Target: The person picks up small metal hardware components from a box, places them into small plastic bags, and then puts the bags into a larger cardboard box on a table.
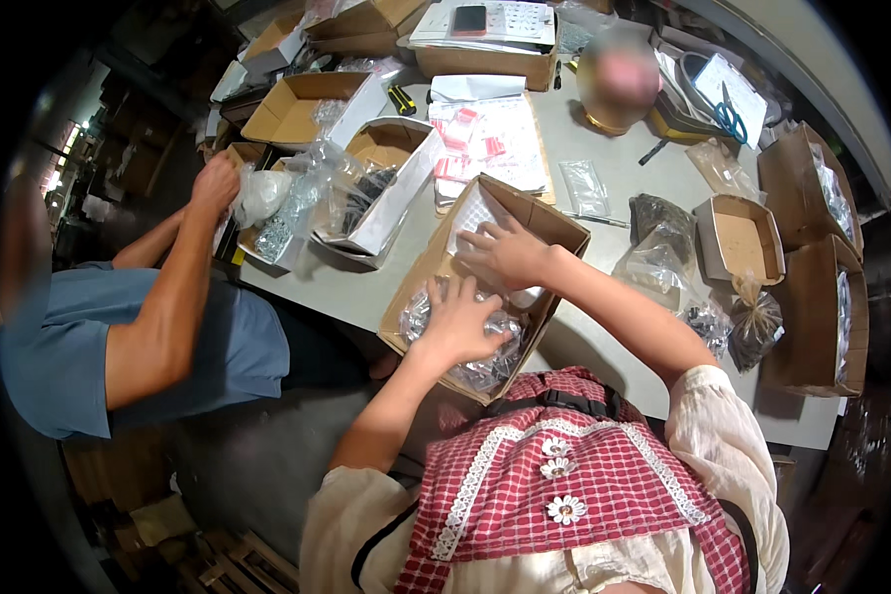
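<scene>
Your left hand [462,322] lies spread over the clear plastic bags [483,374] in the near half of the cardboard box [544,220]; your right hand [510,255] fans its fingers across the white dotted sheet [473,216] toward 12 o'clock. They are apart, just beside each other, neither visibly clamped on anything; contact beneath the palms is hidden.

To settle the bags well, press with flat fingers, work from the middle toward the walls, and keep loose plastic below the rim. Steady the near end, since it sits close to your apron [564,465]; you cannot tell whether it overhangs the table edge.

For room, bare tabletop [592,346] shows at 4 o'clock. The papers [510,114] crowd 12, a white carton [418,178] and a co-worker's hand [216,184] lie toward 10, and a bag of dark pieces [660,220] sits between 2 and 3.
</scene>
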The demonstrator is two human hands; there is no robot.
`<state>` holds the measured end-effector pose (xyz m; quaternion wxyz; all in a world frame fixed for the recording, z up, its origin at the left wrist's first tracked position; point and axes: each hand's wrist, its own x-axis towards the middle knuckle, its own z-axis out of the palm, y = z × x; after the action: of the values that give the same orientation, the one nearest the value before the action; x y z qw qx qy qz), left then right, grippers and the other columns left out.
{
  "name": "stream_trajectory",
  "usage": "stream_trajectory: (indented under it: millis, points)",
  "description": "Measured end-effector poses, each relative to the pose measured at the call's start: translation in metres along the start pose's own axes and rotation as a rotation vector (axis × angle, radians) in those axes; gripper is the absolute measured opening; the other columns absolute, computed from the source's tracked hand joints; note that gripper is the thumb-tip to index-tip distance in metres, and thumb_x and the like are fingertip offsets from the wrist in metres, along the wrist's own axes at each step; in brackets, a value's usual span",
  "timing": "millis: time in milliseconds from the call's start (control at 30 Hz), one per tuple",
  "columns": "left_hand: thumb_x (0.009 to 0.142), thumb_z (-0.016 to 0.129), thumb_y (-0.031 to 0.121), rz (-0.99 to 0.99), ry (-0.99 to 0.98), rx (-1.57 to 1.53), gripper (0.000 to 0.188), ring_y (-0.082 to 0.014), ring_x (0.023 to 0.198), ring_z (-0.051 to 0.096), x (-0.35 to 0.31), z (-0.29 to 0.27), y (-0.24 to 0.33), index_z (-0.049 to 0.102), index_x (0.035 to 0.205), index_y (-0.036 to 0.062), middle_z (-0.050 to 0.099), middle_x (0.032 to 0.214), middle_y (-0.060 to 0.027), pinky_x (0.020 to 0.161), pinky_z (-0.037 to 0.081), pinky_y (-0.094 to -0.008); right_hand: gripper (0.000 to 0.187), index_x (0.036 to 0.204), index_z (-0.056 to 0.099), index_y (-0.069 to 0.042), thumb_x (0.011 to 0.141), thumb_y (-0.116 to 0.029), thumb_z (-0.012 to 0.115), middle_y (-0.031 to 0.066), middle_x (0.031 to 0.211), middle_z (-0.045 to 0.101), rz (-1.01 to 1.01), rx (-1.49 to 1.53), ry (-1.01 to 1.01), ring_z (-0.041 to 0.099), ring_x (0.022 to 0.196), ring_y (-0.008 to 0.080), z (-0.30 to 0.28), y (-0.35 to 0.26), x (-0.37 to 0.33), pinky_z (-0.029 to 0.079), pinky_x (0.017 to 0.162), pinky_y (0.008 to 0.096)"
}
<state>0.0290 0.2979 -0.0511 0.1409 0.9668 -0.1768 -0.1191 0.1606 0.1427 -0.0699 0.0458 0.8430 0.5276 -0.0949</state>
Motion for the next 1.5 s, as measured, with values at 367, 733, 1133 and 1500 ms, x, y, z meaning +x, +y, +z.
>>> stream_trajectory:
  millis: [367, 733, 1133, 1500]
  points:
    - [0.080, 0.073, 0.041, 0.122, 0.195, -0.027, 0.041, -0.0408, 0.117, 0.049, -0.023, 0.004, -0.011, 0.072, 0.111, 0.0151, 0.059, 0.113, -0.0215, 0.104, 0.036, -0.0522, 0.090, 0.163, 0.017, -0.034, 0.089, -0.027, 0.068, 0.0060, 0.171, 0.005, -0.036, 0.175, -0.342, 0.005, 0.157, 0.0375, -0.016, -0.001, -0.028, 0.018, 0.120, 0.0668]
    - [0.083, 0.074, 0.039, 0.190, 0.188, -0.080, 0.046, -0.0419, 0.129, 0.045, -0.027, -0.007, -0.012, 0.067, 0.119, 0.0119, 0.057, 0.127, -0.0202, 0.108, 0.036, -0.0525, 0.076, 0.164, 0.015, -0.032, 0.099, -0.036, 0.055, 0.0049, 0.172, 0.000, -0.180, -0.049, -0.394, 0.001, 0.157, 0.0388, -0.022, -0.019, -0.017, 0.006, 0.123, 0.0642]
    - [0.086, 0.073, 0.026, 0.205, 0.303, -0.134, 0.053, -0.0382, 0.128, 0.053, 0.080, -0.011, -0.042, 0.059, 0.132, 0.0036, 0.059, 0.134, -0.0211, 0.106, 0.045, -0.0475, 0.099, 0.164, 0.016, -0.019, 0.083, -0.035, 0.072, 0.0114, 0.170, 0.009, -0.186, 0.046, -0.488, -0.003, 0.156, 0.0417, -0.007, -0.025, -0.010, 0.009, 0.125, 0.0605]
    - [0.076, 0.069, 0.000, 0.366, -0.010, 0.121, 0.070, -0.0434, 0.136, 0.042, 0.108, -0.018, -0.058, 0.051, 0.143, 0.0089, 0.046, 0.144, -0.0231, 0.109, 0.044, -0.0492, 0.048, 0.124, 0.069, -0.016, 0.075, -0.014, 0.068, 0.0133, 0.137, 0.056, -0.043, 0.249, -0.325, 0.052, 0.127, 0.0336, -0.010, -0.026, -0.043, 0.048, 0.103, 0.0425]
